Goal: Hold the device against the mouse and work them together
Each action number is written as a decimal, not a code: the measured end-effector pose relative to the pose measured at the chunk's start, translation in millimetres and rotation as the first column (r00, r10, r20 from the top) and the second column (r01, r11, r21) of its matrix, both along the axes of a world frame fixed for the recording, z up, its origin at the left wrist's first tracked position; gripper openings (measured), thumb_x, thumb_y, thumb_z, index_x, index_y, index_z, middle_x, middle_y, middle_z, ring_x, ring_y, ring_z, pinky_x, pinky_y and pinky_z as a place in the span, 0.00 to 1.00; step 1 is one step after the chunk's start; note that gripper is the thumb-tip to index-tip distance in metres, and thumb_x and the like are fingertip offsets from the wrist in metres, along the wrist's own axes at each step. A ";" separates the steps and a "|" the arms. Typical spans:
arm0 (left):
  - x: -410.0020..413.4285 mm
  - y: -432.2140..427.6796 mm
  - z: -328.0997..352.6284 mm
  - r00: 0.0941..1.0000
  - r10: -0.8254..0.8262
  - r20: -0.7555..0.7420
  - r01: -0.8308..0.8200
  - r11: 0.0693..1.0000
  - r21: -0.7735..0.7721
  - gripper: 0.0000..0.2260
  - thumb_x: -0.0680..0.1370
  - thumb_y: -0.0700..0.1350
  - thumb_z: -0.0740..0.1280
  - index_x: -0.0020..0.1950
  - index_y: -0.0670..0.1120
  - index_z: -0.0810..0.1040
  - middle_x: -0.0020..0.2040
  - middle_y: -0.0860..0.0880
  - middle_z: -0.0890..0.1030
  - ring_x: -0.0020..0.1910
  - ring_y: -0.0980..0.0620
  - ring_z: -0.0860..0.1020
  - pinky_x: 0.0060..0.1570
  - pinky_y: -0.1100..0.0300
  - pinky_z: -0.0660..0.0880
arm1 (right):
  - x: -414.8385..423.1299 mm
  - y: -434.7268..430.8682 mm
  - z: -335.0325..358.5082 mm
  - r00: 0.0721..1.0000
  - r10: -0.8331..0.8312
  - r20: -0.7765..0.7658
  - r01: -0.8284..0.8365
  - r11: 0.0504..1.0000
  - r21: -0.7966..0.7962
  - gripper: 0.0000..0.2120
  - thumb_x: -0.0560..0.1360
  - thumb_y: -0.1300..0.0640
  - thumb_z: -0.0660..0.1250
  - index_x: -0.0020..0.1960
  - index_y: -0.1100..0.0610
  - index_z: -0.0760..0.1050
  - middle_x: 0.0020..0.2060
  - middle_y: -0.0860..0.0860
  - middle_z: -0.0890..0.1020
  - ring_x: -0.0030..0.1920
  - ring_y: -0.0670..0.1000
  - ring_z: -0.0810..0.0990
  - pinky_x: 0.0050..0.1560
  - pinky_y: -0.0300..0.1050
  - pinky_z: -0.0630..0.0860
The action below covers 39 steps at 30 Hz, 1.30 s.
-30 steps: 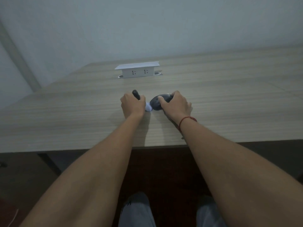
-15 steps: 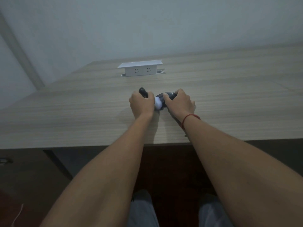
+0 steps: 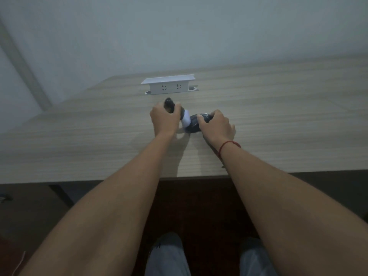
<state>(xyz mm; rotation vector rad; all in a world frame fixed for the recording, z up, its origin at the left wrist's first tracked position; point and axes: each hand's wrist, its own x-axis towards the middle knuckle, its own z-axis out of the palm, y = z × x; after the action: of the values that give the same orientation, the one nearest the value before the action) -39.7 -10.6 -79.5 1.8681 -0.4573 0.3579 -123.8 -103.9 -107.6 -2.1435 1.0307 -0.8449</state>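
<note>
My left hand (image 3: 165, 120) grips a dark handle (image 3: 169, 103) whose rounded top sticks out above my fist. A white tip (image 3: 186, 120) on that tool pokes out to the right and touches a dark grey computer mouse (image 3: 196, 124) lying on the wooden table (image 3: 278, 126). My right hand (image 3: 216, 126) holds the mouse from the right, with fingers curled over its top and the thumb on its near side. A red string circles my right wrist. What the tool is I cannot make out.
A white pop-up socket box (image 3: 169, 84) with two outlets stands at the back of the table, just beyond my hands. The table's front edge (image 3: 119, 179) runs across the middle of the view. Below it are my knees in grey trousers (image 3: 167, 255) and a dark floor.
The white tip has moved from beside my left fist against the mouse, and my left hand has lifted and tilted. The head camera has shifted a little.
</note>
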 end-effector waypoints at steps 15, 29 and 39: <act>16.3 1.0 -16.3 0.999 -0.036 0.018 0.032 0.983 0.182 0.13 0.76 0.48 0.69 0.52 0.39 0.80 0.47 0.44 0.82 0.45 0.48 0.80 0.44 0.58 0.75 | 7.6 -10.0 -5.6 0.999 0.041 0.031 -0.041 0.999 0.002 0.19 0.74 0.40 0.63 0.54 0.55 0.76 0.53 0.53 0.81 0.55 0.56 0.78 0.57 0.51 0.73; 28.6 6.8 1.1 0.990 -0.124 0.065 0.126 0.992 -0.024 0.12 0.76 0.48 0.69 0.47 0.38 0.80 0.41 0.46 0.80 0.39 0.51 0.77 0.40 0.64 0.70 | 26.7 7.9 -1.1 0.984 0.079 -0.160 -0.081 0.997 -0.007 0.34 0.64 0.32 0.66 0.60 0.55 0.72 0.57 0.54 0.78 0.61 0.57 0.74 0.68 0.62 0.62; 35.7 9.8 -6.2 0.972 -0.235 0.017 0.221 0.936 0.273 0.10 0.76 0.48 0.69 0.40 0.43 0.75 0.34 0.46 0.76 0.37 0.49 0.74 0.38 0.59 0.68 | 12.3 -0.5 -0.6 0.944 0.255 -0.207 -0.266 0.964 -0.024 0.40 0.63 0.28 0.65 0.66 0.51 0.69 0.61 0.54 0.74 0.64 0.58 0.70 0.68 0.58 0.64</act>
<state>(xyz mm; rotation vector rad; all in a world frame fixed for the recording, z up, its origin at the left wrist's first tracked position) -3.9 -0.8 -85.7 2.0446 -0.7817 0.1920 -111.5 -104.5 -108.3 -2.3827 0.8019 -0.5414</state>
